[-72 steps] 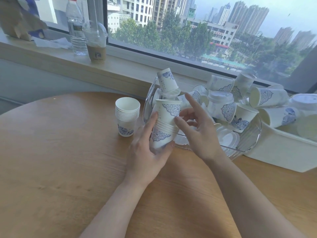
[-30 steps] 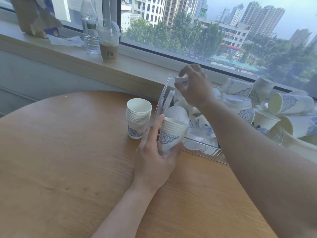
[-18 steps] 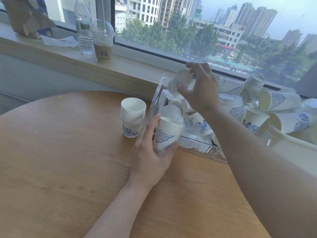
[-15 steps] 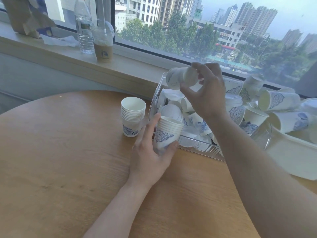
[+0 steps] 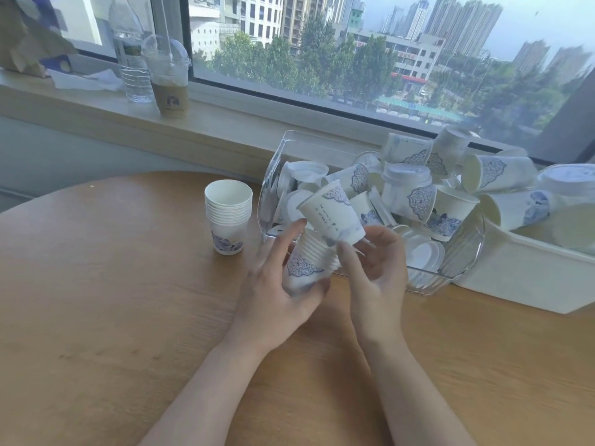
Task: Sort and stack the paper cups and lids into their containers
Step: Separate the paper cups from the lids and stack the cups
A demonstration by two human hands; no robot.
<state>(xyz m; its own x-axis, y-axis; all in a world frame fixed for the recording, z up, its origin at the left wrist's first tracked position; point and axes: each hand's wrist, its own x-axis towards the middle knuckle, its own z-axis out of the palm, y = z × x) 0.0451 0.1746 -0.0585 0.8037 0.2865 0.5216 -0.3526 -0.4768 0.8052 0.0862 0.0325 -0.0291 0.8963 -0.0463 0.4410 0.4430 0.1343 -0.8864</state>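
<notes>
My left hand (image 5: pixel 273 284) grips a nested stack of white paper cups with blue patterns (image 5: pixel 304 263), tilted over the wooden table. My right hand (image 5: pixel 375 268) holds a single paper cup (image 5: pixel 331 214) by its base, tilted, just above the mouth of that stack. A second upright stack of cups (image 5: pixel 228 214) stands on the table to the left. A clear plastic bin (image 5: pixel 463 252) behind my hands holds several loose cups and white lids (image 5: pixel 421 252).
A white tub (image 5: pixel 515 278) at the right carries more cups and lids. On the window sill (image 5: pixel 225 123) stand a water bottle (image 5: pixel 132 53), an iced coffee cup (image 5: pixel 169 82) and a paper bag (image 5: pixel 22 37). The round table (image 5: pixel 112 300) spreads left and front.
My right hand picked a single cup out of the clear bin and brought it down and toward me, to just over the stack in my left hand.
</notes>
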